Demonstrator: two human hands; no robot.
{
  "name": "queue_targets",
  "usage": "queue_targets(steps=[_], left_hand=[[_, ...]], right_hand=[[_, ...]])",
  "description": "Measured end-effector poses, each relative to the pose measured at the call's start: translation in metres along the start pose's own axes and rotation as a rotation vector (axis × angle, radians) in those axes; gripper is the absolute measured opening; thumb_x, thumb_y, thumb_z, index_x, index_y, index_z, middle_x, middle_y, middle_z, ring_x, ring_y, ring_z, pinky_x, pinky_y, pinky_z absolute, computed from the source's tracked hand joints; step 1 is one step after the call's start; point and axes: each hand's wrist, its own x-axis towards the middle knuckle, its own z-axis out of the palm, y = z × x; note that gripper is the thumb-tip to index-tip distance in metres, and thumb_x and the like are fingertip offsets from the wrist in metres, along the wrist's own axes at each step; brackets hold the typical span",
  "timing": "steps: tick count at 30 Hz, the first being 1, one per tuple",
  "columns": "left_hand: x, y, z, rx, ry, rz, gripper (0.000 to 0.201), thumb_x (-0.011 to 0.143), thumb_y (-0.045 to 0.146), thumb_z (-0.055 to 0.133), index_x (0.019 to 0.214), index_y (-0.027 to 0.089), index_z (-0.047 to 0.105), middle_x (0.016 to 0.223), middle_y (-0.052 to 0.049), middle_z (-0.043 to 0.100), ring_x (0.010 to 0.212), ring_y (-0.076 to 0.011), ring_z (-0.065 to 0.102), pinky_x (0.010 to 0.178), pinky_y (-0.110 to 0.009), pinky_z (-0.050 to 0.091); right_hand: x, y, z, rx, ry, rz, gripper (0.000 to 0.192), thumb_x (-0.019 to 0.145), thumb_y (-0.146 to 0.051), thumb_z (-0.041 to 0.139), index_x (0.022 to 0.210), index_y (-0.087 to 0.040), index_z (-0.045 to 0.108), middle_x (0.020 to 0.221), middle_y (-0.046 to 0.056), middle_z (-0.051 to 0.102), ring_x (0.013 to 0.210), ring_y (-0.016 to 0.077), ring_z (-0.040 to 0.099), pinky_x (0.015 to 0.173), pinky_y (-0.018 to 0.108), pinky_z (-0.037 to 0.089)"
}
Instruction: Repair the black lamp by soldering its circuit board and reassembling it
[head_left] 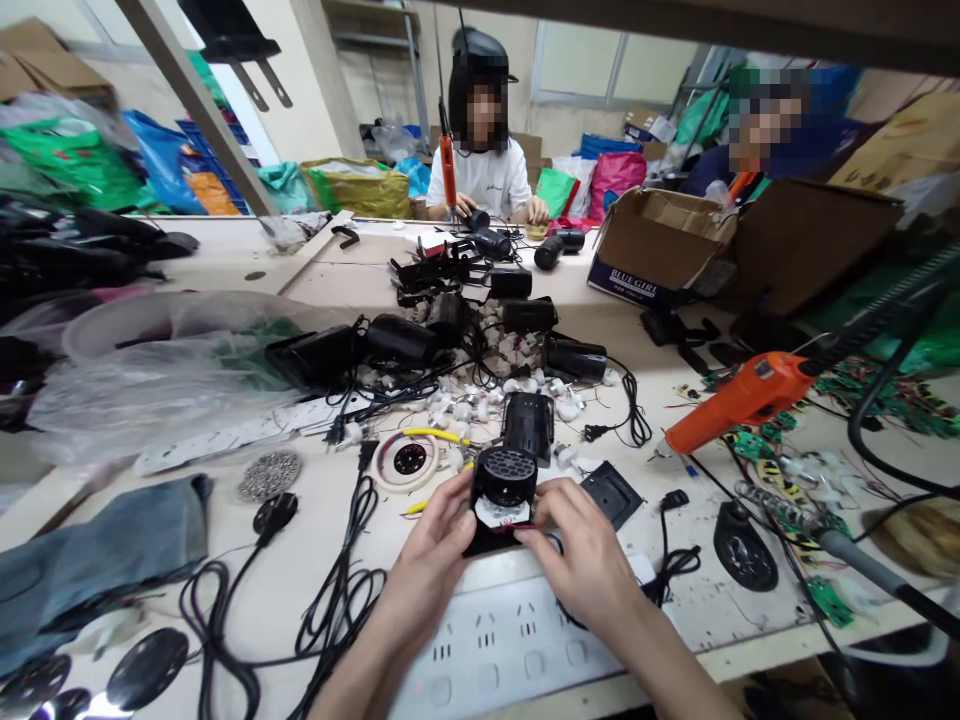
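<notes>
Both hands, left hand (431,555) and right hand (581,555), are closing around the black round-grilled plastic housing (501,500), steadying it above the white power strip (510,640).

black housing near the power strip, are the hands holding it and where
Yes. Both hands hold the black housing: the left hand grips its left side, the right hand its lower right edge, above the power strip.

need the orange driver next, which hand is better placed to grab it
Probably the right hand. The orange driver hangs to the right of the black unit, which both hands grip. The left hand sits on the unit's far side and would have to cross over.
</notes>
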Motion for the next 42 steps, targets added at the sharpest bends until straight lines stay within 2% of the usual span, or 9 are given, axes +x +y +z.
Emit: queue_targets(steps=[5, 11, 16, 25, 30, 33, 36, 39, 42], left_hand=[[0.003, -0.002, -0.003, 0.015, 0.032, 0.019, 0.048, 0.078, 0.035, 0.076, 0.123, 0.028, 0.060, 0.143, -0.007, 0.050, 0.138, -0.0299, 0.038, 0.110, -0.038, 0.039], [0.002, 0.002, 0.001, 0.012, 0.036, -0.015, 0.050, 0.075, 0.036, 0.079, 0.121, 0.029, 0.062, 0.139, -0.007, 0.054, 0.136, -0.0289, 0.041, 0.096, -0.028, 0.048], [0.002, 0.000, -0.001, 0.019, 0.046, -0.060, 0.048, 0.076, 0.036, 0.079, 0.120, 0.027, 0.063, 0.138, -0.007, 0.055, 0.128, -0.0271, 0.049, 0.082, -0.022, 0.050], [0.003, 0.002, 0.000, 0.043, 0.032, -0.081, 0.042, 0.076, 0.034, 0.078, 0.115, 0.025, 0.065, 0.129, -0.006, 0.060, 0.105, -0.0193, 0.061, 0.075, -0.020, 0.052], [0.001, 0.007, -0.004, 0.303, 0.091, -0.059, 0.045, 0.074, 0.042, 0.077, 0.113, 0.021, 0.065, 0.114, -0.007, 0.066, 0.092, -0.0177, 0.062, 0.074, -0.024, 0.053], [-0.005, 0.010, -0.012, 0.589, 0.150, 0.099, 0.040, 0.074, 0.043, 0.074, 0.105, 0.019, 0.069, 0.104, -0.007, 0.066, 0.095, -0.0206, 0.061, 0.083, -0.029, 0.052], [-0.015, 0.010, -0.016, 0.823, 0.217, 0.207, 0.037, 0.074, 0.044, 0.070, 0.101, 0.018, 0.071, 0.085, -0.004, 0.063, 0.080, -0.0184, 0.059, 0.075, -0.029, 0.049], [-0.026, 0.008, -0.009, 0.744, 0.182, 0.059, 0.054, 0.074, 0.047, 0.067, 0.117, 0.015, 0.062, 0.071, 0.000, 0.060, 0.068, -0.0164, 0.057, 0.068, -0.029, 0.047], [-0.034, 0.006, 0.004, 0.549, 0.145, -0.069, 0.071, 0.067, 0.043, 0.073, 0.127, 0.011, 0.049, 0.074, -0.001, 0.064, 0.072, -0.0173, 0.060, 0.068, -0.028, 0.049]], right_hand=[[-0.006, -0.018, 0.000, -0.020, 0.022, -0.094, 0.016, 0.094, -0.014, 0.047, 0.080, -0.019, 0.041, 0.082, 0.003, 0.049, 0.078, 0.0213, 0.046, 0.071, 0.036, 0.036], [-0.015, -0.035, 0.015, -0.119, -0.045, -0.163, 0.016, 0.098, -0.017, 0.042, 0.082, -0.018, 0.044, 0.079, 0.004, 0.051, 0.074, 0.0219, 0.046, 0.068, 0.036, 0.036], [-0.017, -0.039, 0.025, -0.196, 0.027, -0.260, 0.014, 0.096, -0.011, 0.044, 0.084, -0.016, 0.049, 0.086, 0.008, 0.052, 0.077, 0.0226, 0.049, 0.068, 0.035, 0.040], [-0.023, -0.043, 0.042, -0.304, 0.131, -0.342, 0.022, 0.090, 0.000, 0.042, 0.084, -0.012, 0.059, 0.085, 0.009, 0.056, 0.078, 0.0219, 0.051, 0.067, 0.035, 0.041], [-0.027, -0.043, 0.041, -0.353, 0.089, -0.361, 0.028, 0.092, -0.002, 0.037, 0.080, -0.011, 0.060, 0.087, 0.011, 0.056, 0.078, 0.0225, 0.050, 0.070, 0.036, 0.042], [-0.030, -0.043, 0.038, -0.359, 0.063, -0.347, 0.031, 0.092, -0.001, 0.035, 0.075, -0.012, 0.059, 0.088, 0.011, 0.055, 0.078, 0.0225, 0.049, 0.070, 0.036, 0.043], [-0.033, -0.043, 0.038, -0.348, 0.050, -0.338, 0.033, 0.093, -0.001, 0.034, 0.074, -0.012, 0.058, 0.090, 0.012, 0.056, 0.080, 0.0224, 0.049, 0.070, 0.035, 0.043], [-0.035, -0.043, 0.041, -0.331, 0.054, -0.326, 0.031, 0.095, -0.003, 0.036, 0.077, -0.012, 0.060, 0.089, 0.010, 0.056, 0.080, 0.0221, 0.048, 0.069, 0.035, 0.041], [-0.039, -0.043, 0.043, -0.317, 0.099, -0.322, 0.028, 0.095, -0.004, 0.039, 0.082, -0.011, 0.062, 0.089, 0.010, 0.055, 0.080, 0.0221, 0.048, 0.069, 0.035, 0.040]])
